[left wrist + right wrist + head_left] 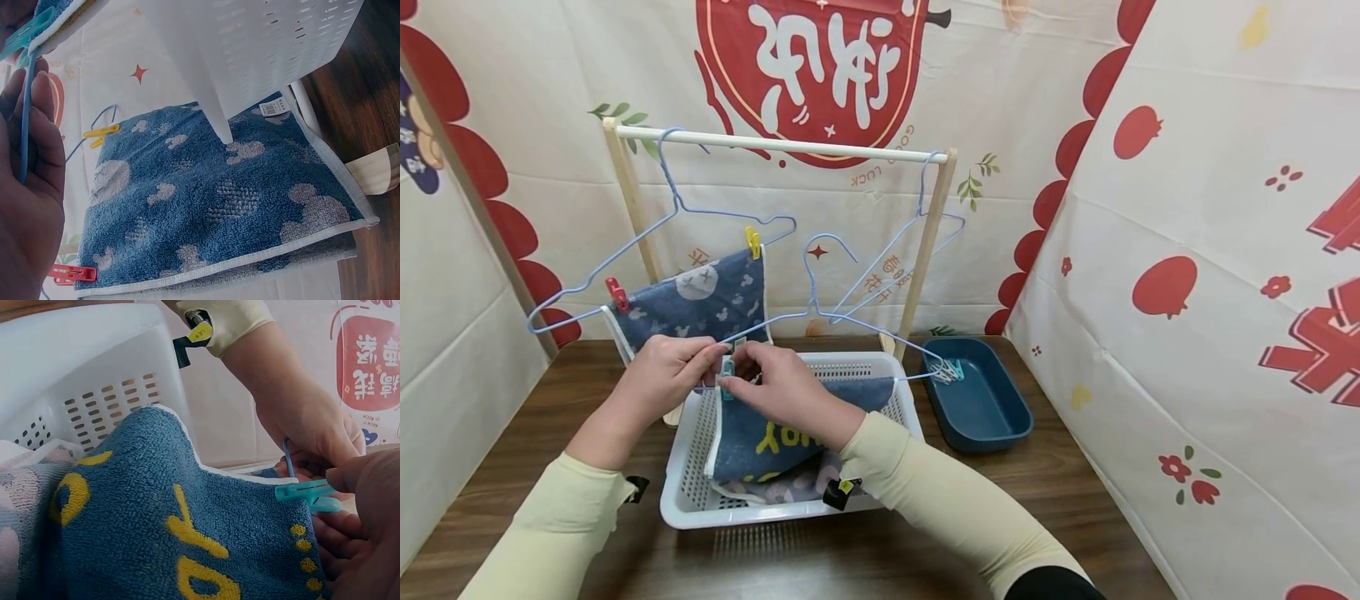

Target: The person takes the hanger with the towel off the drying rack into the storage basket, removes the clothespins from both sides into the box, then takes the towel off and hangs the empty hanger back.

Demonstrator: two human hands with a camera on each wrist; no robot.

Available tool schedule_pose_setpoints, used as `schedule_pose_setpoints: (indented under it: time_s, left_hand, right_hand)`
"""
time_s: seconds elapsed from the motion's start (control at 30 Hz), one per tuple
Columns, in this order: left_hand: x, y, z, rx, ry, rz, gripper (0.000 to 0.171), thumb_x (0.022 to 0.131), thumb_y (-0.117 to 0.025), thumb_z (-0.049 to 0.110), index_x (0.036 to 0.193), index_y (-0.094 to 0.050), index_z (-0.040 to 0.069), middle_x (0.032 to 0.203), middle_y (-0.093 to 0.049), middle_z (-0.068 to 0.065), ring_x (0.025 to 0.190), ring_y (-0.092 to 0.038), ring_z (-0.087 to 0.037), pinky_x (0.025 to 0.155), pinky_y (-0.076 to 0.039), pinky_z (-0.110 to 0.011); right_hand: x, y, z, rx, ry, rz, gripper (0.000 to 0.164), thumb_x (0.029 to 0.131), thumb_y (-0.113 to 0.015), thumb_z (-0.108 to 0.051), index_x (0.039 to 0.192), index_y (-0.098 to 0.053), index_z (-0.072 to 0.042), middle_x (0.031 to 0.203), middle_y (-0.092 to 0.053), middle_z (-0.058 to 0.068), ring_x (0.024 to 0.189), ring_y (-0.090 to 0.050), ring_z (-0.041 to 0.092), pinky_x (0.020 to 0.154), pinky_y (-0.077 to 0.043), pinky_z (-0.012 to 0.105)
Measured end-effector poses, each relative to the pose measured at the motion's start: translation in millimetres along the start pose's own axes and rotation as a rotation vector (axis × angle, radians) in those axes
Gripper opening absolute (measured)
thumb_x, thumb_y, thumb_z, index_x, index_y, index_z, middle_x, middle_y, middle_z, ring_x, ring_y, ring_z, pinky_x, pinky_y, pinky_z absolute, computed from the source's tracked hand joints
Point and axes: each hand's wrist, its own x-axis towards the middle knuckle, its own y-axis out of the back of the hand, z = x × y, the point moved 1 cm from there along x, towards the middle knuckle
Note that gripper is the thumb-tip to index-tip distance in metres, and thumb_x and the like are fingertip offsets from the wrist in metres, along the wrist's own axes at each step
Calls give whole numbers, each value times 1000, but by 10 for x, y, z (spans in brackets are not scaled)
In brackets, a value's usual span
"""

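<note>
My left hand [658, 375] grips the left end of a blue wire hanger [865, 321] held over the basket. A blue towel with yellow lettering [140, 487] is draped over that hanger's lower bar and hangs into the basket. With thumb and fingers my right hand [786, 387] pinches a teal clothespin [303, 490] at the towel's upper corner, close beside the left hand. In the right wrist view the clothespin's jaws overlap the towel's white edge. Part of the left hand's fingers is hidden behind the towel.
Behind stands a rack with a white bar [790, 146]. On it hang a hanger with a patterned towel [700, 292], held by red and yellow clothespins, and a bare hanger [880, 279]. A white basket [681, 500] holds more cloth. Clothespins lie in a blue tub [977, 417].
</note>
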Motion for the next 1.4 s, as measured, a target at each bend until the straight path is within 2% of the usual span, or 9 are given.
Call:
schedule_pose_setpoints:
  time_s: [0.3, 0.4, 0.57, 0.7, 0.93, 1.17, 1.4]
  left_hand:
    - [2, -14, 3, -6, 13, -6, 34, 107, -71, 4, 79, -68, 22, 67, -58, 17, 62, -54, -5, 57, -51, -26]
    - [1, -18, 3, -5, 15, -7, 34, 108, -71, 4, 78, -68, 22, 67, -59, 17, 62, -54, -5, 57, -51, -26]
    - [-6, -26, 0, -10, 20, -8, 34, 108, -71, 4, 79, -68, 21, 67, -60, 17, 62, -55, -5, 58, -51, -26]
    - [-9, -28, -2, -13, 23, -10, 33, 107, -71, 4, 79, -69, 20, 67, -60, 16, 62, -55, -5, 58, -52, -26]
    - [-6, -18, 2, -6, 28, -7, 33, 107, -71, 5, 78, -69, 20, 67, -59, 16, 62, -54, -6, 58, -51, -27]
    - [-3, -15, 7, -15, 35, -12, 33, 109, -70, 5, 79, -69, 19, 67, -59, 16, 62, -54, -6, 57, -50, -27]
    - [-6, -12, 6, -32, 45, -18, 33, 108, -70, 5, 80, -68, 22, 67, -59, 16, 62, -54, -7, 58, -50, -26]
  right_hand:
    - [-11, -9, -6, 53, -2, 30, 25, 109, -75, -28, 127, -73, -11, 105, -75, -6, 88, -65, -3, 75, -55, 17]
    - [-15, -7, -4, 43, 36, 49, 21, 108, -76, -25, 122, -75, -10, 101, -75, -6, 84, -64, -3, 72, -54, 16]
    - [-24, -7, 4, 1, 130, 94, 8, 108, -76, -21, 106, -76, -14, 85, -68, -9, 70, -56, 1, 62, -47, 17]
    - [-26, -6, 13, -17, 174, 132, 12, 108, -75, -20, 97, -74, -15, 80, -65, -9, 66, -51, 3, 59, -42, 17]
    - [-23, -11, 40, -13, 188, 191, 9, 108, -75, -20, 100, -76, -16, 89, -72, -9, 73, -56, 0, 63, -46, 16]
    - [-30, 24, 48, 57, 173, 243, 9, 108, -75, -20, 102, -75, -15, 90, -73, -6, 72, -58, 1, 66, -50, 19]
    - [-63, 49, 63, 118, 148, 233, 6, 110, -73, -20, 109, -73, -13, 96, -74, -5, 75, -63, 1, 71, -54, 21]
